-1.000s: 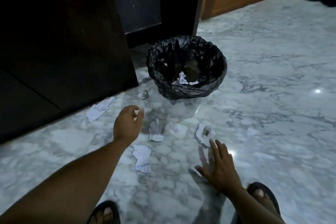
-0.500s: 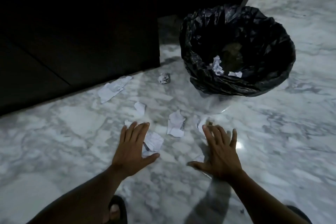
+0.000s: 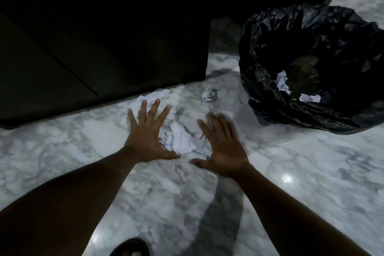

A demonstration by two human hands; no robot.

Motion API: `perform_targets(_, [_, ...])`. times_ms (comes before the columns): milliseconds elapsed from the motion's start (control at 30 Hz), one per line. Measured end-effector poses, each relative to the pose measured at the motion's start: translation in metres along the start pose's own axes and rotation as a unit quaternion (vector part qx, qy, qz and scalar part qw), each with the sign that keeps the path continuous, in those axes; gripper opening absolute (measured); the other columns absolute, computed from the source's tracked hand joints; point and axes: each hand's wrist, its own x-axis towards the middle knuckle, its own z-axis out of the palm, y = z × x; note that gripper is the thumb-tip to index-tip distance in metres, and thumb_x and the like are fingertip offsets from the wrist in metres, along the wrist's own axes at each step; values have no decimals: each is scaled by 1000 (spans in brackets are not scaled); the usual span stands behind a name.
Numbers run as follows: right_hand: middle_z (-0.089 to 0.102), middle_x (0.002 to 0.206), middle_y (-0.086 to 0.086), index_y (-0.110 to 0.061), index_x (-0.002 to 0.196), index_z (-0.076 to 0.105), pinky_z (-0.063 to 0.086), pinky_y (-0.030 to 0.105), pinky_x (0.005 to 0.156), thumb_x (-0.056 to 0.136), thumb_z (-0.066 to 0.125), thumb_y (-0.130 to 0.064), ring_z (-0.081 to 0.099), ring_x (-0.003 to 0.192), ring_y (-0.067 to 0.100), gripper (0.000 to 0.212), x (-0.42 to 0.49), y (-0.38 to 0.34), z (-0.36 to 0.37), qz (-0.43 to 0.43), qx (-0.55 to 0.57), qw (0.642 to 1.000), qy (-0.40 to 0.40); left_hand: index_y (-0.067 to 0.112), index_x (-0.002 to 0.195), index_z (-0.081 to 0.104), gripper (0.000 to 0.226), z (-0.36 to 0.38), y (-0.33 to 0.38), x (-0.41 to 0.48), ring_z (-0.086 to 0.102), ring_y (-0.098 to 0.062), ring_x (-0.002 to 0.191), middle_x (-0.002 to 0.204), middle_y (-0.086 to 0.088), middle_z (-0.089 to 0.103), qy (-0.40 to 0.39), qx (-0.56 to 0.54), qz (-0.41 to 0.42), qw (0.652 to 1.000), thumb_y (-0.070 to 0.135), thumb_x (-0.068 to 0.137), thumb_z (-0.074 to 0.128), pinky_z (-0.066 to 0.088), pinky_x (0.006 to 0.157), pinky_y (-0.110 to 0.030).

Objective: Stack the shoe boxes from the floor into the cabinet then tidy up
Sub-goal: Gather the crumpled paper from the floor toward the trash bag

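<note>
Both hands lie flat and spread on the marble floor (image 3: pixel 291 172). A heap of crumpled white paper scraps (image 3: pixel 180 141) sits between my left hand (image 3: pixel 148 137) and my right hand (image 3: pixel 223 148), touching both. Under the fingertips of my left hand lies a flatter paper sheet (image 3: pixel 154 95). A small paper ball (image 3: pixel 208 94) rests apart, further back. To the right stands a bin lined with a black bag (image 3: pixel 270 97); a few paper scraps (image 3: pixel 282 82) lie inside it. No shoe boxes are in view.
A dark cabinet (image 3: pixel 104 37) fills the upper left, its base meeting the floor just beyond my left hand. A sandalled foot (image 3: pixel 129 248) shows at the bottom edge. Bright light spots reflect off the floor at the right.
Both hands have slid inward and forward, pushing the scattered scraps into one heap between them. The view has dropped closer to the floor and the bin.
</note>
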Motion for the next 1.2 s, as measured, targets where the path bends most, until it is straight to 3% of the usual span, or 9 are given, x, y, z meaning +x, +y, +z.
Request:
perform_targets(200, [-21,164,7,-29,158,-7,-5,58,121,43,46,-102,-21,150,33,146,81,26,-9,-4,-30,998,-58,47,151,-22,139,4,-5,26,-24,-37,149,166,1,-16,-60,49,50,996,107,40,38,-4,112,-74])
perform_targets(300, [-11,166,7,-25,158,-3,-4,53,122,43,46,-102,-14,152,28,146,87,28,-5,14,-30,995,-95,45,153,-15,136,4,-4,24,-20,-32,151,167,1,-7,-54,39,57,996,107,43,35,-4,114,-71])
perform_targets(533, [29,160,3,-19,153,32,15,46,122,89,40,-71,20,150,23,83,-7,-1,0,-4,9,1000,-9,30,158,23,99,23,29,-35,11,-29,153,161,-6,30,30,-57,102,993,76,76,55,12,117,-64])
perform_targets(700, [49,140,11,-9,141,49,34,48,111,92,59,-40,42,132,32,59,-84,-25,1,29,69,996,44,19,146,47,96,37,67,-90,14,-27,153,158,-5,35,22,-73,99,992,87,78,38,13,119,-61])
perform_targets(767, [50,134,10,-11,142,46,32,52,112,94,52,-48,45,126,33,61,-99,-32,-2,57,71,995,38,16,146,45,100,38,74,-99,14,-25,153,158,-7,35,28,-93,85,992,89,78,33,12,119,-62])
perform_targets(867, [47,132,7,-14,147,39,9,63,118,90,36,-71,40,131,32,81,-105,-32,-4,98,45,993,41,14,152,34,105,35,77,-106,12,-31,153,161,-11,27,81,-112,42,989,89,78,31,1,118,-66])
perform_targets(1000, [42,143,13,-15,145,36,8,71,113,80,39,-81,30,142,38,93,-110,-22,-9,36,80,990,107,19,157,16,113,36,75,-106,3,-37,153,166,-11,10,95,-95,8,991,91,72,33,-6,115,-70])
perform_targets(1100, [19,162,19,-18,155,25,6,71,114,71,46,-89,6,151,41,111,-97,-11,-12,-68,32,997,4,22,160,1,114,39,71,-98,-4,-36,153,167,-10,1,39,-45,8,998,93,75,28,-2,117,-68])
perform_targets(1200, [14,163,21,-18,157,24,8,63,120,70,46,-92,6,152,40,116,-85,-5,-9,-117,1,991,-69,21,159,5,98,42,74,-94,0,-33,154,167,-9,8,9,-10,82,997,83,86,30,11,117,-66])
